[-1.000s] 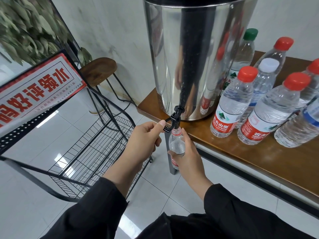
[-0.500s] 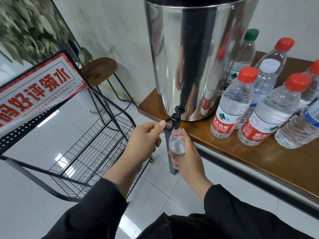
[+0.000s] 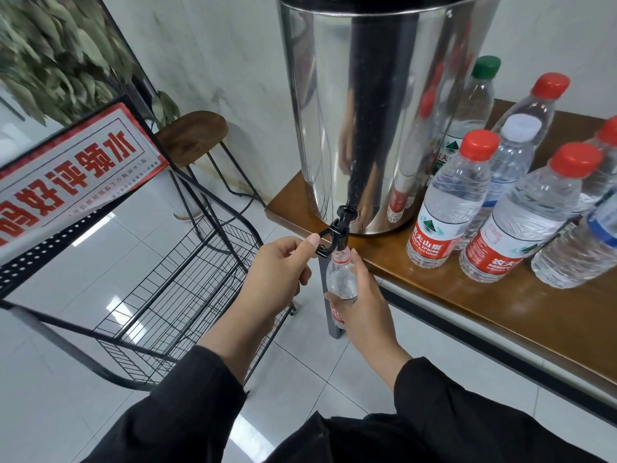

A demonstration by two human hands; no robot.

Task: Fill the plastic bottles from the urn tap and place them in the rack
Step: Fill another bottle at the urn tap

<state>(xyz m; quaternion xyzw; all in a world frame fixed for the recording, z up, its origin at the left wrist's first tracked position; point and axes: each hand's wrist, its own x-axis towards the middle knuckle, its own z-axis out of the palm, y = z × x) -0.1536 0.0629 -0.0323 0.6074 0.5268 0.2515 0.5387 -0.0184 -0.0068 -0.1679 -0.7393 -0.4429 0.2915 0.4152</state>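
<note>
Two hands busy: left hand (image 3: 277, 267) pinching black tap (image 3: 335, 236) lever, right hand (image 3: 362, 304) wrapped round uncapped bottle (image 3: 340, 279) under spout. Beside urn (image 3: 360, 111), capped bottles (image 3: 447, 202) labelled "NONGFU SPRING".

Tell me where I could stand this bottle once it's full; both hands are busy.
Bare tabletop lies along the near edge, in front of the capped bottles, and a narrower patch lies between urn and table corner. The wire rack shelf at left shows nothing on it. It is crowded right of the urn.
</note>
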